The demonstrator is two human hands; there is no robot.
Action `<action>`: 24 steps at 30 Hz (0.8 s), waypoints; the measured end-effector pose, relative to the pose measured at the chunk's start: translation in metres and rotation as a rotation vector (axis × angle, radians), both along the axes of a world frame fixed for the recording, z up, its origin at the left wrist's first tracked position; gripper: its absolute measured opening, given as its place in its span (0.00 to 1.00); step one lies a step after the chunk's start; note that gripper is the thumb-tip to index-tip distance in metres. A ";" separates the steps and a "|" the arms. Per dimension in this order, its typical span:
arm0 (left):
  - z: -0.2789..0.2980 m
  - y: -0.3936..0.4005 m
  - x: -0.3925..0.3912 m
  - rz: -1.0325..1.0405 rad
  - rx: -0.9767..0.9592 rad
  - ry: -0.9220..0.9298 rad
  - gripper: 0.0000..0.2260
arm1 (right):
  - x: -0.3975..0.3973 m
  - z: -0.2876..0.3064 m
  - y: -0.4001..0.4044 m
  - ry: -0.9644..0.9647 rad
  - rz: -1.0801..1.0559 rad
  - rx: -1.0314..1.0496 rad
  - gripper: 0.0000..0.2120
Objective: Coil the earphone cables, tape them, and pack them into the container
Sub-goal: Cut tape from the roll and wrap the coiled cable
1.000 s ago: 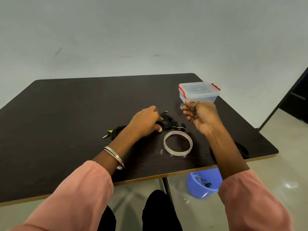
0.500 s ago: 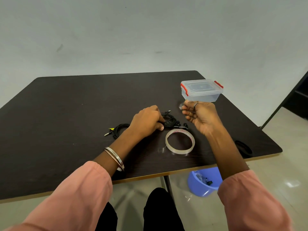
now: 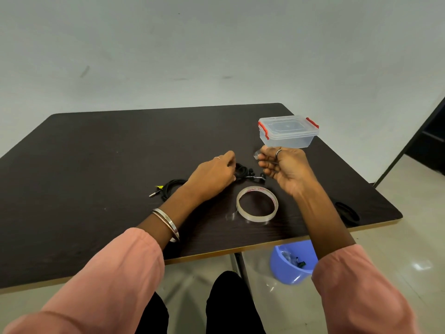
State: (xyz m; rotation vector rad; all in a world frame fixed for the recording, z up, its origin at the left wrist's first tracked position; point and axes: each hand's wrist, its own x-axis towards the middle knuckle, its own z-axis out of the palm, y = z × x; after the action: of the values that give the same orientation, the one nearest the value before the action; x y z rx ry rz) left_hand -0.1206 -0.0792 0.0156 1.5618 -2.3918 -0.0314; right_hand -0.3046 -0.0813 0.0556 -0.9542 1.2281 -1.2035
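My left hand [image 3: 214, 174] grips a coiled black earphone cable [image 3: 244, 171] on the dark table [image 3: 96, 165], its earbuds [image 3: 258, 177] sticking out to the right. My right hand [image 3: 286, 168] hovers just right of the coil and pinches a small clear piece of tape [image 3: 256, 154] between thumb and fingertips. A clear tape roll [image 3: 257, 208] lies flat in front of both hands. A second black coiled cable [image 3: 169, 186] with a jack plug lies behind my left wrist. The clear container [image 3: 287, 132] with red clips stands lidded at the far right.
A black object [image 3: 346, 213] lies near the table's right front corner. A blue plastic bin [image 3: 291, 261] with scraps sits on the floor under the table edge. A dark doorway or cabinet [image 3: 431, 141] is at the far right.
My right hand with the tape piece has drifted slightly closer to the coil. My left hand keeps holding the coil in place; the view shifted a little.
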 end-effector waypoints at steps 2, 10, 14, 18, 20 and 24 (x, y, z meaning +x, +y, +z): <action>0.001 -0.003 0.002 -0.017 -0.028 -0.055 0.12 | -0.003 0.001 0.001 0.001 0.000 0.000 0.10; 0.044 0.001 0.016 0.118 0.307 0.704 0.13 | -0.008 0.011 0.006 -0.079 -0.013 -0.009 0.10; 0.056 0.010 0.023 0.192 0.423 1.013 0.14 | -0.003 0.022 0.014 -0.156 0.028 -0.069 0.03; 0.061 0.017 0.026 0.175 0.452 1.128 0.13 | 0.007 0.029 0.023 -0.208 0.164 -0.243 0.05; 0.063 0.022 0.025 0.163 0.462 1.152 0.12 | 0.013 0.031 0.027 -0.189 0.204 -0.364 0.07; 0.065 0.031 0.023 0.128 0.458 1.174 0.12 | 0.027 0.031 0.033 -0.015 0.288 -0.573 0.08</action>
State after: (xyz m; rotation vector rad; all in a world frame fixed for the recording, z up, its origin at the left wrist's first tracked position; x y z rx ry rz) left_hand -0.0978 -0.0483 0.0805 1.2595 -1.3706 -1.1714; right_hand -0.2778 -0.0479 0.0870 -1.4808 0.7019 -1.3478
